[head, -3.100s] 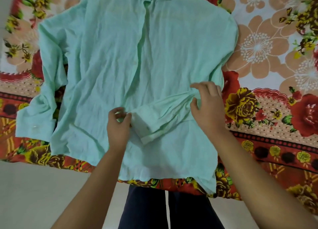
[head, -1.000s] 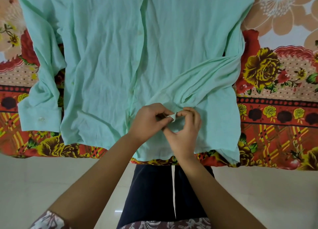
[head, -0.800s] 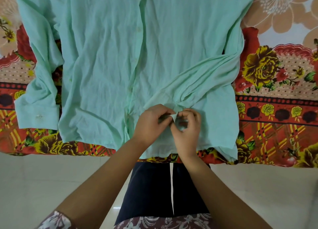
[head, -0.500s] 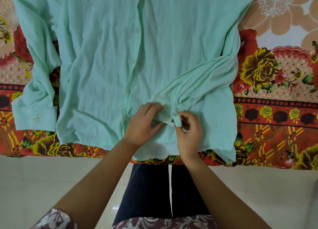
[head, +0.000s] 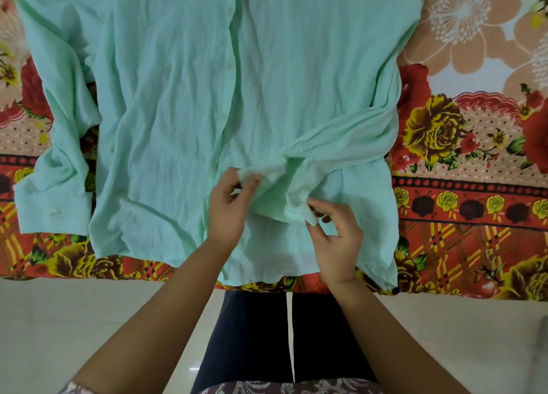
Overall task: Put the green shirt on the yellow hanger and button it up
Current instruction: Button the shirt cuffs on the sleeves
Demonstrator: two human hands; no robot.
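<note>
I have the green shirt lying front up on a floral sheet, hem toward the near edge. Its collar and shoulders are cut off by the far edge of the view, so I cannot tell how the top is arranged. The placket runs down the middle with pale buttons along it. The hands and a folded sleeve cover its near end, and I cannot make out how it is fastened there. The sleeve on the right is drawn across the front toward the middle, and the right cuff is lifted off the shirt's body between both hands. The left hand has thumb and fingertips closed on the cuff's far left corner. The right hand pinches its near right corner between thumb and forefinger, the other fingers loosely curled. Anything under either pinch is hidden from me. The cloth is pale mint, thin and heavily creased. The other sleeve lies along the left side, and the left cuff is flat with one clear button showing. Nearer than the sheet's edge I see pale floor and dark trousers
</note>
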